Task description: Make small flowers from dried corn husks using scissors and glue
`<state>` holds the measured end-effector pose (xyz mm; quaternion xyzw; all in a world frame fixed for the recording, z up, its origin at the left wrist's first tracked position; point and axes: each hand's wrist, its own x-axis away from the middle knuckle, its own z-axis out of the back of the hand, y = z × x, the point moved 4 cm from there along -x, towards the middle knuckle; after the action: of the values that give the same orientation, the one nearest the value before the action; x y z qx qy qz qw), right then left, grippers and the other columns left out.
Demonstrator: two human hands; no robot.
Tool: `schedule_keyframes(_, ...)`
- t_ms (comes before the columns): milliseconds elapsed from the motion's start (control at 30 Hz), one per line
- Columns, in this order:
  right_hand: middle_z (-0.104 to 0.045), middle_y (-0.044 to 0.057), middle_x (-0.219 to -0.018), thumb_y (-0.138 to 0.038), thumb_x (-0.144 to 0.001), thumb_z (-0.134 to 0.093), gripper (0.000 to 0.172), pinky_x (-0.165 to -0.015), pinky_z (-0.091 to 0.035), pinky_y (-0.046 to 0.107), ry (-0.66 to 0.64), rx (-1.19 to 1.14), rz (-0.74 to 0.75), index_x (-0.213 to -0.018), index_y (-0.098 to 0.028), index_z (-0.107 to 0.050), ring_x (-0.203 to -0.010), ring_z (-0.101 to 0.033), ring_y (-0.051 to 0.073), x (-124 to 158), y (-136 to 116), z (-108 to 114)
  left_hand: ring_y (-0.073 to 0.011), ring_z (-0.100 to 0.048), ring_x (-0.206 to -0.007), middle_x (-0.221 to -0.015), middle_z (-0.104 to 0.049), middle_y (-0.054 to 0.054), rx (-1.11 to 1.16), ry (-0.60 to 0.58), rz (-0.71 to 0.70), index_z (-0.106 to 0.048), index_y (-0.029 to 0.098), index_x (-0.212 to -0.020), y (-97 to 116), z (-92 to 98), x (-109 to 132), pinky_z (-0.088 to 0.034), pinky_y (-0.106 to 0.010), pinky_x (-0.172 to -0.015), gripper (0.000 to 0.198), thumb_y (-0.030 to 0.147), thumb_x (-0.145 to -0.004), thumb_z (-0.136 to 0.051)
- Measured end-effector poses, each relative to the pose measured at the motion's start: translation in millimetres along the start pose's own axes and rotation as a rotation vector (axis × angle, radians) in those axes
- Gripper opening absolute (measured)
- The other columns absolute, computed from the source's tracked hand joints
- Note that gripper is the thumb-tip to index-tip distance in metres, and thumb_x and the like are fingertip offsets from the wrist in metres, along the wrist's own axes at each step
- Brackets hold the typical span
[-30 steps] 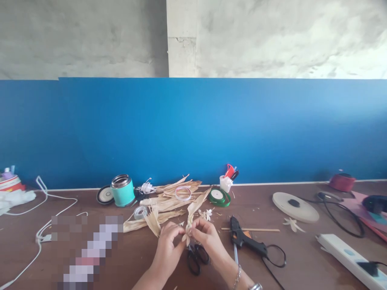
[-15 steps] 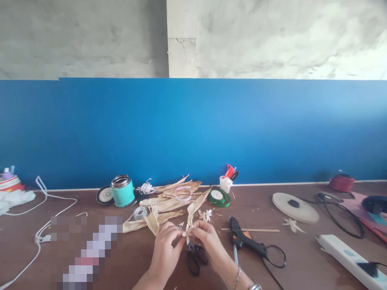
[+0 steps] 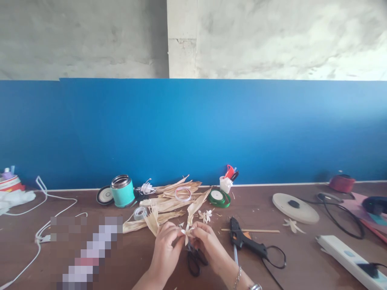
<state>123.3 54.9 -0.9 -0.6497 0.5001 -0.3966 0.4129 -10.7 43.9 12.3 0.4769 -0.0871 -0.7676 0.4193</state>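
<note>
A small pale flower (image 3: 187,233) of husk-like petals is held up between my two hands, above the table. My left hand (image 3: 169,243) pinches it from the left, thumb and fingertips together. From the other side my right hand (image 3: 208,243) pinches a petal, its fingers curled. Black-handled scissors (image 3: 195,262) lie beneath, their blades partly hidden by the hands and flower. Just beyond my hands are dried corn husks (image 3: 167,203) in a loose pile, and another pale flower (image 3: 206,216) rests to the right of them.
Right of my hands lies a black glue gun (image 3: 246,239) across a thin wooden stick (image 3: 266,230). Farther right are a white disc (image 3: 294,207), a petal piece (image 3: 292,225) and a power strip (image 3: 347,255). Behind stand a turquoise flask (image 3: 122,193), green ribbon (image 3: 219,197) and white cup (image 3: 225,184).
The flower has turned slightly between my fingertips, and my right fingers have shifted a little around it. Everything on the table stays in place.
</note>
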Motion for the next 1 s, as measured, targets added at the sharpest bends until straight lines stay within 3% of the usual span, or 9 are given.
schedule_keyframes(500,-0.051,-0.004,-0.051,-0.020,-0.061,-0.058,0.009,-0.051,-0.029,0.022,-0.065,-0.030,-0.023,-0.058,-0.017,-0.050,-0.049,-0.042,0.009,1.3,0.5,-3.4,-0.0190,-0.058,-0.071,-0.073,-0.068,-0.004,-0.004,0.088,-0.054,-0.065,0.020,-0.074,2.8,5.8,-1.3,-0.048,-0.032,-0.066,0.020,0.009,-0.081,-0.050)
schedule_keyframes(667,-0.053,-0.004,-0.053,-0.019,-0.060,-0.057,0.007,-0.051,-0.028,0.021,-0.097,-0.067,-0.031,-0.060,-0.017,-0.051,-0.050,-0.043,0.008,4.5,-3.2,-6.1,-0.0192,-0.058,-0.071,-0.070,-0.067,-0.003,-0.013,0.087,-0.034,-0.064,0.021,-0.070,5.2,8.4,-3.3,-0.047,-0.032,-0.067,0.017,0.016,-0.083,-0.053)
schedule_keyframes(1000,-0.053,-0.001,-0.055,-0.036,-0.066,-0.065,0.025,-0.051,-0.030,0.022,-0.124,-0.019,0.029,-0.059,-0.015,-0.055,-0.052,-0.046,0.009,6.8,-8.5,-9.5,-0.0189,-0.059,-0.073,-0.071,-0.066,-0.003,-0.013,0.080,0.004,-0.064,0.021,-0.069,0.1,8.6,-2.7,-0.045,-0.031,-0.070,0.017,0.021,-0.083,-0.055)
